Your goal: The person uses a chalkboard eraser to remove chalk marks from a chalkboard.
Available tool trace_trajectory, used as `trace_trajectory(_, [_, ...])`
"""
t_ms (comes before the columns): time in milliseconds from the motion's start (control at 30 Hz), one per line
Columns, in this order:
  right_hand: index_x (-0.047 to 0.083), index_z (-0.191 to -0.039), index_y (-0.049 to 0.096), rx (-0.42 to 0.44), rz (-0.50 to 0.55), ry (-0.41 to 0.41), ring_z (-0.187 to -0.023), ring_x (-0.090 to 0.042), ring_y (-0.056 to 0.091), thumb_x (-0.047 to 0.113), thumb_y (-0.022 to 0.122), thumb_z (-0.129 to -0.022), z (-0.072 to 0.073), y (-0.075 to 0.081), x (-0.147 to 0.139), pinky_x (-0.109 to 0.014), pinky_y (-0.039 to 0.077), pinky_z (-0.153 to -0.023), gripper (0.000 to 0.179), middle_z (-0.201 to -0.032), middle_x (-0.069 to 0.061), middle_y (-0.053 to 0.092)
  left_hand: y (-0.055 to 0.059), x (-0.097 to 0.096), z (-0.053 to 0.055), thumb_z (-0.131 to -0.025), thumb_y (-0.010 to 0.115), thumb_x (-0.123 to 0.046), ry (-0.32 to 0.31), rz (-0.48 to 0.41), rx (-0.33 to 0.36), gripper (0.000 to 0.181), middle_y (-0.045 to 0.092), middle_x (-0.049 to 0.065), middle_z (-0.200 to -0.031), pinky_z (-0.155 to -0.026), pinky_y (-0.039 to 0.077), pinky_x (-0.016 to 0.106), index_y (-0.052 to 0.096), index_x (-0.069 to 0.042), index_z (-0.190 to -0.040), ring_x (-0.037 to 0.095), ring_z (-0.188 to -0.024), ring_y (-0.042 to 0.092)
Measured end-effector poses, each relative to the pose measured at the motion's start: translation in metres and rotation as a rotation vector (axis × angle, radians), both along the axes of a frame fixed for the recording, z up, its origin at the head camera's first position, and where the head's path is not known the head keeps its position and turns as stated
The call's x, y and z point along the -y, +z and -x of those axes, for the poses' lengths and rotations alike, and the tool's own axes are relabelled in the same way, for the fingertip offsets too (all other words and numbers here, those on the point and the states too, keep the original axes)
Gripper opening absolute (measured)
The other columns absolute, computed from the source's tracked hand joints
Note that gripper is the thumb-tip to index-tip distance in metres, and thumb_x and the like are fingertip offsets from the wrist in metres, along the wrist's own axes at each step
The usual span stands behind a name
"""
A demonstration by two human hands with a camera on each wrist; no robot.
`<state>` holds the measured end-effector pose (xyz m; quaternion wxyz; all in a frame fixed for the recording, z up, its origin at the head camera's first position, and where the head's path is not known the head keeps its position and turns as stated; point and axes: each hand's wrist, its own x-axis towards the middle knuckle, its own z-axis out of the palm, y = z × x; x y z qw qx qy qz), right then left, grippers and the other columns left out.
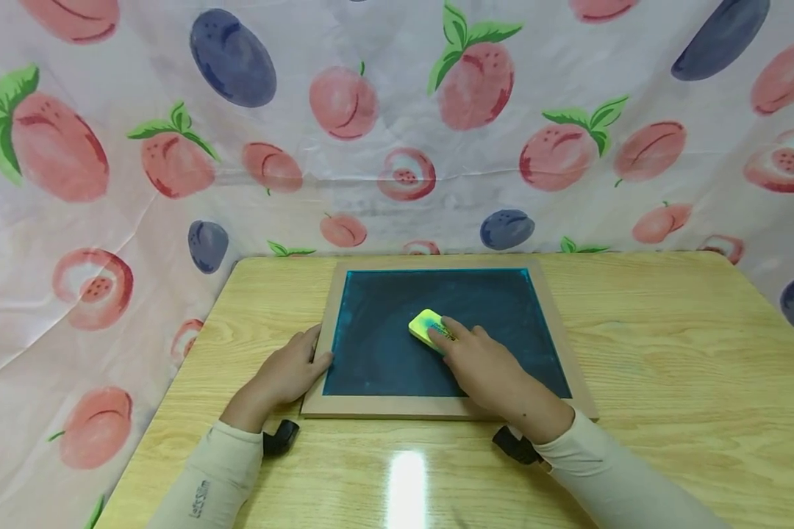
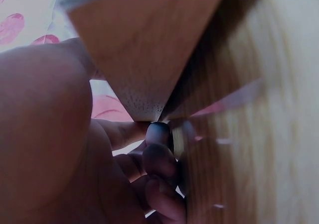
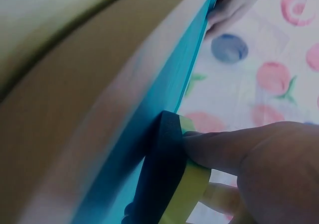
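Observation:
A small chalkboard (image 1: 377, 364) with a wooden frame (image 1: 384, 406) lies flat on the table, its dark surface faintly smeared. My left hand (image 1: 287, 375) grips the left side of the frame, thumb over the top edge. In the left wrist view, the fingers curl beside the frame's wooden edge (image 2: 144, 50), close to the tabletop. Near the middle of the board, my right hand (image 1: 486, 367) holds a yellow-green board eraser (image 1: 423, 323) between thumb and fingers. The right wrist view shows the eraser's dark felt side (image 3: 162, 169) facing the board, though exact contact is hard to tell.
The light wooden table (image 1: 662, 353) extends to both sides of the board. Behind it hangs a pale cloth (image 1: 397, 44) printed with peaches and plums. A black device is on each wrist, below the frame's front edge. Light reflects off the table near the front.

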<state>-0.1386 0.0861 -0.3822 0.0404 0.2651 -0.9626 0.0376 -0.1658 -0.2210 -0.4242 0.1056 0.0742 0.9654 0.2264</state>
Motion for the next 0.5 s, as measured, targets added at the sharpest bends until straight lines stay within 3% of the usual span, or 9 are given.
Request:
trace_trajectory(200, [0.014, -0.133, 0.050, -0.036, 0.025, -0.037, -0.094, -0.039, 0.060, 0.014, 0.056, -0.092, 0.001, -0.001, -0.038, -0.046, 0.052, -0.072, 0.042, -0.133, -0.020, 0.048, 0.000, 0.002, -0.004, -0.095, 0.041, -0.044, 0.000, -0.014, 0.007, 0.065, 0.037, 0.014, -0.142, -0.095, 0.037, 0.052, 0.019, -0.015, -0.148, 0.032, -0.123, 0.045])
trace_trajectory(333, [0.011, -0.131, 0.053, -0.061, 0.038, -0.048, -0.098, -0.040, 0.060, 0.011, 0.060, -0.089, 0.000, 0.000, -0.064, -0.050, 0.049, -0.080, 0.043, -0.130, -0.022, 0.049, 0.002, 0.002, -0.006, -0.095, 0.041, -0.044, -0.002, -0.034, 0.012, 0.066, 0.031, 0.015, -0.147, -0.099, 0.034, 0.054, 0.018, -0.014, -0.148, 0.033, -0.130, 0.037])
trace_trajectory(500, [0.009, -0.129, 0.054, -0.075, 0.044, -0.053, -0.100, -0.038, 0.061, 0.010, 0.063, -0.087, -0.002, 0.000, -0.083, -0.049, 0.050, -0.079, 0.043, -0.128, -0.023, 0.051, 0.002, -0.001, -0.006, -0.095, 0.040, -0.044, -0.004, -0.040, 0.015, 0.065, 0.027, 0.014, -0.149, -0.102, 0.031, 0.055, 0.017, -0.014, -0.149, 0.034, -0.135, 0.030])
